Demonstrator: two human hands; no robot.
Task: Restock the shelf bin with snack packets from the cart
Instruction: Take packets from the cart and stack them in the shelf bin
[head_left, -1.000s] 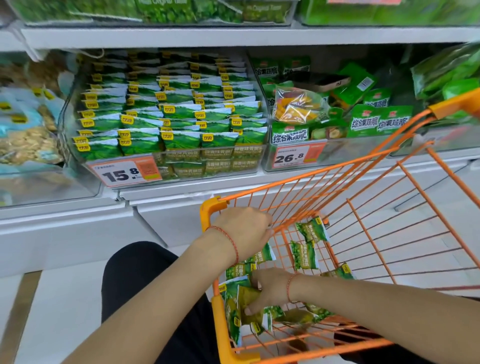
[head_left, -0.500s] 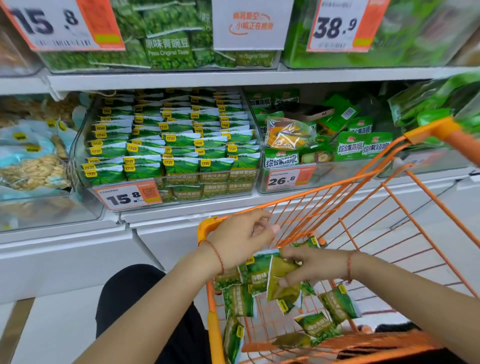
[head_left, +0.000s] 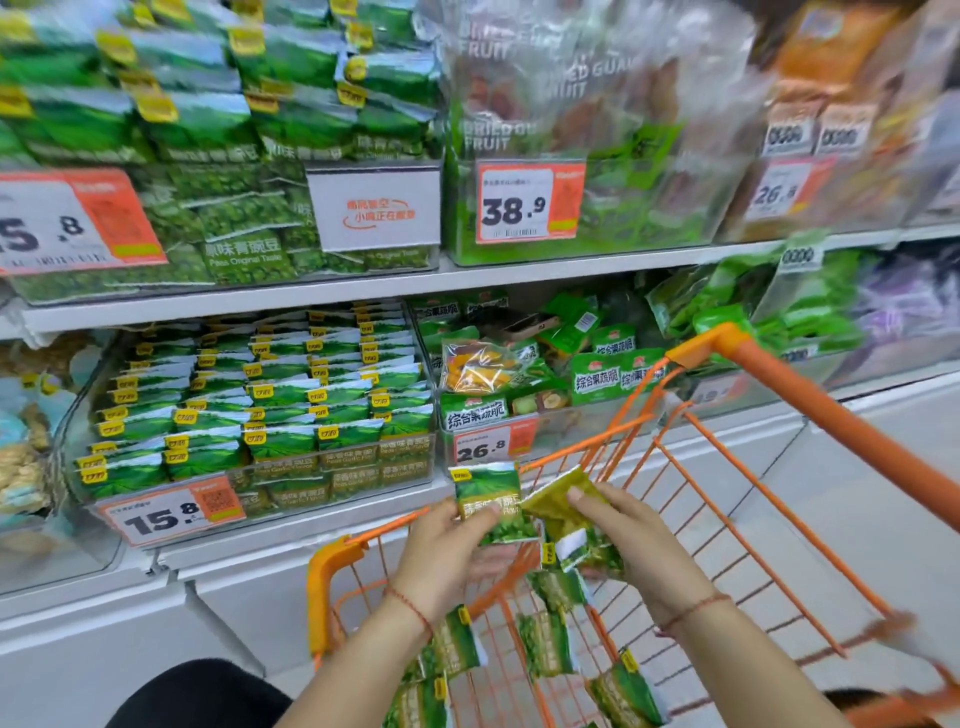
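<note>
Above the orange wire cart (head_left: 810, 410), my left hand (head_left: 447, 551) pinches a green pea snack packet (head_left: 491, 499) that stands upright, face toward me. Beside it my right hand (head_left: 623, 535) grips a few more green packets (head_left: 563, 514), fanned and tilted. Several loose green packets (head_left: 545, 644) lie on the cart floor below my hands. The clear shelf bin (head_left: 270, 499) with the 15.8 price tag sits on the lower shelf ahead and left, packed with rows of the same green packets (head_left: 270, 405).
A neighbouring bin (head_left: 493, 441) tagged 26.8 holds mixed fruit-crisp packs. The upper shelf carries larger pea bags (head_left: 234, 244) and dried fruit bags (head_left: 571, 130) tagged 38.9. A bin of pale snacks (head_left: 21, 441) sits at far left. White shelf base (head_left: 234, 587) runs below.
Both hands rose out of the cart with packets. The left hand left the cart rim and now holds one packet. The view tilted upward, showing the upper shelf.
</note>
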